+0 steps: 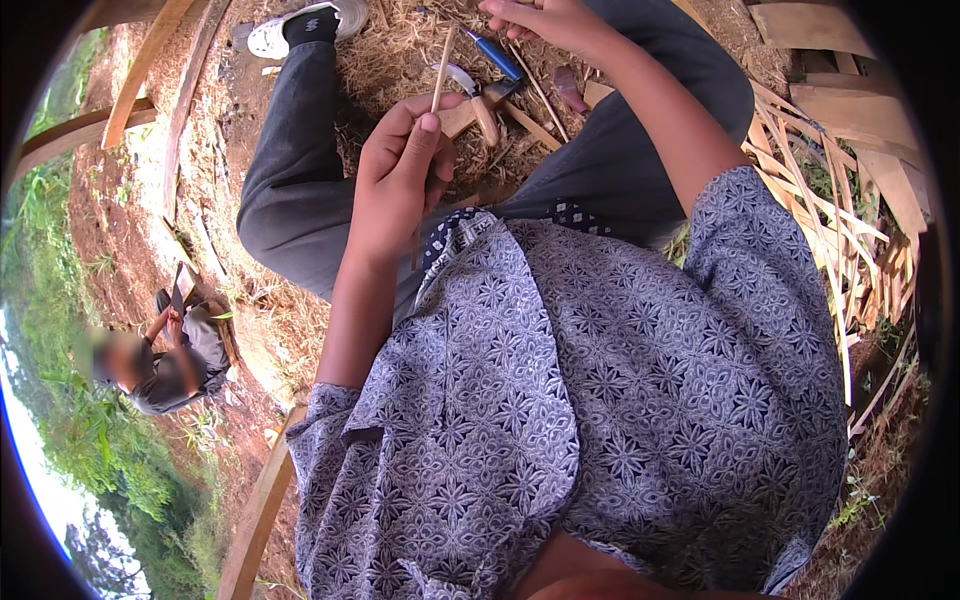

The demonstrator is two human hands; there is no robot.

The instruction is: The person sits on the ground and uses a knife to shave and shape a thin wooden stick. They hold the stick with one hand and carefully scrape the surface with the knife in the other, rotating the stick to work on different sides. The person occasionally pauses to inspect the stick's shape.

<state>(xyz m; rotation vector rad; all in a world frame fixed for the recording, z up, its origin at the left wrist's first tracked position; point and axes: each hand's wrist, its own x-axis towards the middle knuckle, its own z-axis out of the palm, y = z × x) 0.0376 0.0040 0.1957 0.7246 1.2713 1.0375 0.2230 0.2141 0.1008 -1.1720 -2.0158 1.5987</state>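
Note:
My left hand (pixel 405 165) is closed around a thin pale wooden stick (pixel 443 65), pinched between thumb and fingers and pointing up and away from me. My right hand (pixel 550 22) is at the top edge of the view with its fingers curled in; what they hold, if anything, cannot be made out. On the ground below it lies a blue-handled tool (pixel 497 58). Just beyond my left hand are a curved blade (pixel 460 77) and a wooden handle (pixel 486 121). A dark metal piece (pixel 502 90) lies against them.
My bent legs (pixel 305 150) frame the tools. Wood shavings and straw (pixel 395 55) cover the ground. Wooden strips (pixel 800 170) and planks (pixel 850 110) are piled at right. Curved boards (pixel 145 70) stand at upper left. Another person (pixel 165 360) sits at far left holding a dark blade.

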